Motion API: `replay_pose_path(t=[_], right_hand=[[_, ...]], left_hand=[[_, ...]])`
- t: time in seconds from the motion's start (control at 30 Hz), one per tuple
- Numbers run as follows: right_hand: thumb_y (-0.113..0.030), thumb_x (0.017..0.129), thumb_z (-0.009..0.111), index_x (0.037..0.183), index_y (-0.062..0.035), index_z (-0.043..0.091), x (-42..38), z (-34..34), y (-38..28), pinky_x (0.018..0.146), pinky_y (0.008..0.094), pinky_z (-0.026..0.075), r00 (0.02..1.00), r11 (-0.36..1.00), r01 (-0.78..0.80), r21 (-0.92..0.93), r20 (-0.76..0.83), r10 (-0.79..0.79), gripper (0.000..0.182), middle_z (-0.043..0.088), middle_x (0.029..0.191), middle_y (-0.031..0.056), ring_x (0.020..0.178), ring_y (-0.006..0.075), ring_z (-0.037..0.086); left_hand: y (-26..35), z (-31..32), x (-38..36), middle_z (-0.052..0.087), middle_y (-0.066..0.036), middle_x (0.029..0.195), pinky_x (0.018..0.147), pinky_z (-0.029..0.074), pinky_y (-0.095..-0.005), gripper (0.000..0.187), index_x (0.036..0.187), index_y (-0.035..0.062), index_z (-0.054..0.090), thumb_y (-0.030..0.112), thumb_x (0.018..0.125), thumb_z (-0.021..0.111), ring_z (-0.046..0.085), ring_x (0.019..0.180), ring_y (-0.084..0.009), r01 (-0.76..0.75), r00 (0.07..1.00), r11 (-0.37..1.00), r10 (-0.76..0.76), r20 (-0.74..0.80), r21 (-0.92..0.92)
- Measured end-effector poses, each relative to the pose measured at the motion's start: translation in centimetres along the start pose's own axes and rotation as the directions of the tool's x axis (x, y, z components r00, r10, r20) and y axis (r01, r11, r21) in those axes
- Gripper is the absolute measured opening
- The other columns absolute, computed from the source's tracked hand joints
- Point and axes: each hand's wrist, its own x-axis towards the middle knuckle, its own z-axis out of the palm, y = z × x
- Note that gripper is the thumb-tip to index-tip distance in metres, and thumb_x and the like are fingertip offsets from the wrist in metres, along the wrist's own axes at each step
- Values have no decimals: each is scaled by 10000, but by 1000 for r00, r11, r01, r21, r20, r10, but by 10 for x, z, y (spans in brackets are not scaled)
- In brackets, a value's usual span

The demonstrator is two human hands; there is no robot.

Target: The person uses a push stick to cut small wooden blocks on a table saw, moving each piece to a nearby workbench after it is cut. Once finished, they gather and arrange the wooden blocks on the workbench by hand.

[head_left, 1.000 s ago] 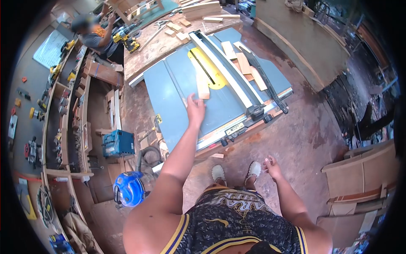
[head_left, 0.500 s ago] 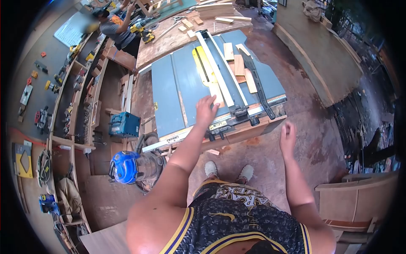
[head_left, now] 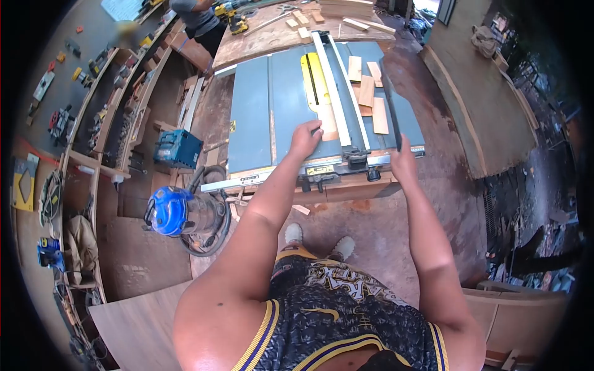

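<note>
A light wooden block [head_left: 328, 123] lies flat on the grey table saw [head_left: 250, 117], beside the long pale fence [head_left: 335, 93] and just behind the yellow blade insert [head_left: 314, 80]. My left hand [head_left: 305, 138] has its fingers curled against the block's left edge. At the table's front right, my right hand [head_left: 403, 163] is closed around the near end of a black push stick [head_left: 393, 111], which points away from me. Several cut wood pieces [head_left: 366, 93] lie loosely between the fence and the stick.
A blue shop vacuum [head_left: 170, 211] with a hose and a teal tool case [head_left: 178, 148] stand on the left, near shelves of tools. Behind the saw, a workbench [head_left: 260, 43] carries wood offcuts and a yellow drill [head_left: 235, 22]. Another person [head_left: 201, 18] stands at the back left.
My right hand has moved forward from beside the saw and taken hold of the push stick, which is now turned more upright on edge. My left hand's fingers have curled in at the block.
</note>
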Motion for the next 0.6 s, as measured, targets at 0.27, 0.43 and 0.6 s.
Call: replay_pose_path(t=[0.27,0.43,0.6], right_hand=[[-16,908,500,1486,-178,392,-164,-73,-104,842,508,503,965,988,150,43,211,-155,609,630,1090,315,974,467,629],[-31,910,504,1447,-196,458,-169,-63,-162,797,528,498,943,967,-5,-254,322,89,563,644,951,303,906,475,623],[-82,944,466,1454,-210,449,-151,-38,-204,787,541,496,908,872,-50,-487,342,243,526,649,897,301,874,463,638]], left_hand=[[-8,-4,-1,656,-126,1241,1053,413,-414,328,1167,59,685,190,865,694,561,1189,-324,-125,992,991,125,-3,48],[3,-4,2,666,-100,1207,1040,393,-410,301,1132,84,693,196,854,717,552,1185,-297,-57,998,998,58,-19,40],[-11,-2,5,671,-93,1163,993,406,-422,284,1102,88,689,200,845,730,563,1143,-293,-118,993,993,118,-7,9]])
